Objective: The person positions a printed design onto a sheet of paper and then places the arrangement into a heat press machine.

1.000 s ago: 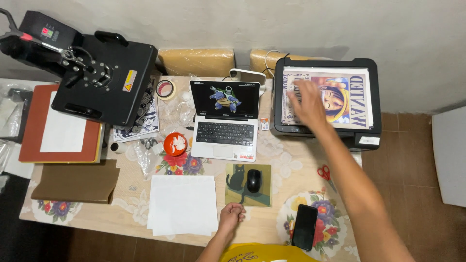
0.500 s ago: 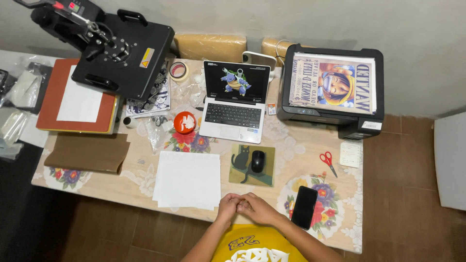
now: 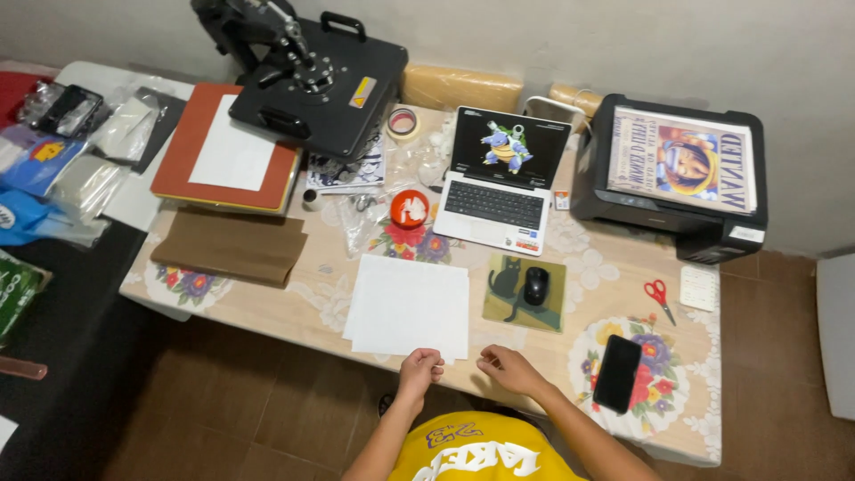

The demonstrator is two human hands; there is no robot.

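Note:
My left hand (image 3: 420, 366) rests at the near edge of a stack of white paper sheets (image 3: 408, 305), fingers curled on its front right corner. My right hand (image 3: 509, 367) lies on the table edge just to the right, fingers apart, holding nothing. Beyond it sits a black mouse (image 3: 535, 285) on a cat-printed mouse pad (image 3: 505, 298). An open laptop (image 3: 499, 178) stands behind the paper. A black printer (image 3: 668, 191) with a printed poster (image 3: 684, 158) on top is at the far right.
A black heat press (image 3: 312, 85) sits at the back left above a red-brown board (image 3: 178, 169) and brown folded sheet (image 3: 230, 248). A red tape dispenser (image 3: 409, 209), tape roll (image 3: 403, 122), red scissors (image 3: 659, 297) and black phone (image 3: 617, 372) lie around. Bags crowd the left.
My right hand left the poster on the printer and came back to the table's near edge. Both hands met there, then parted, the left one reaching the paper's corner. The view shifted left.

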